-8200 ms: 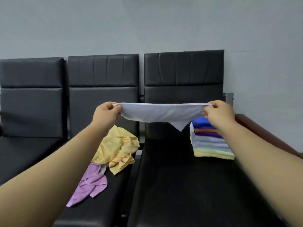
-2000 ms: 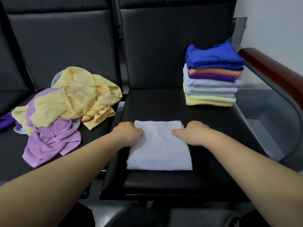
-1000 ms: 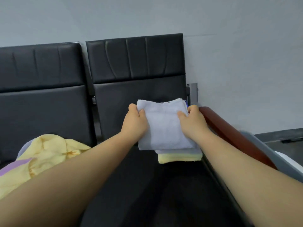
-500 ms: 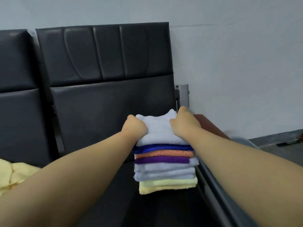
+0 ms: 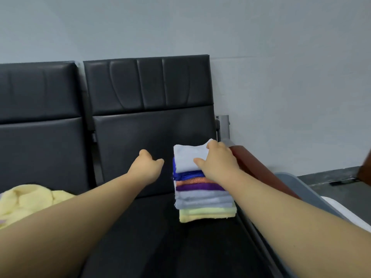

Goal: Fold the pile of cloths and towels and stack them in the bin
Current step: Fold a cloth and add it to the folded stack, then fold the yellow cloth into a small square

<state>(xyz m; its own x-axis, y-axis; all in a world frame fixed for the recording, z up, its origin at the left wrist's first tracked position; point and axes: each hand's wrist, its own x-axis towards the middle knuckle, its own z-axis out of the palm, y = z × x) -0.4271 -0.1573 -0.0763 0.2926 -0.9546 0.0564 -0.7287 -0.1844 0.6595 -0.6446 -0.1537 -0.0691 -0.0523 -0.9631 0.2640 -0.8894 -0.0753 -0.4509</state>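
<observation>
A folded pale grey towel [image 5: 187,159] lies on top of a stack of folded cloths [image 5: 204,199] on the right-hand black seat [image 5: 152,237]; blue, orange, purple, grey and yellow layers show below it. My right hand [image 5: 217,165] rests flat on the towel's right side. My left hand [image 5: 147,168] hovers just left of the stack, fingers loosely curled, holding nothing. A crumpled yellow cloth [image 5: 26,201] of the unfolded pile lies on the seat at the far left.
A brown padded armrest [image 5: 259,171] runs along the right of the seat. Beyond it a grey bin rim [image 5: 301,185] shows, with something white [image 5: 345,215] inside. Black seat backs [image 5: 148,109] and a pale wall stand behind.
The folded grey towel was carried from the seat front onto the stack. Since half a second ago my left hand has let go and drawn away to the left; my right hand stays on the towel.
</observation>
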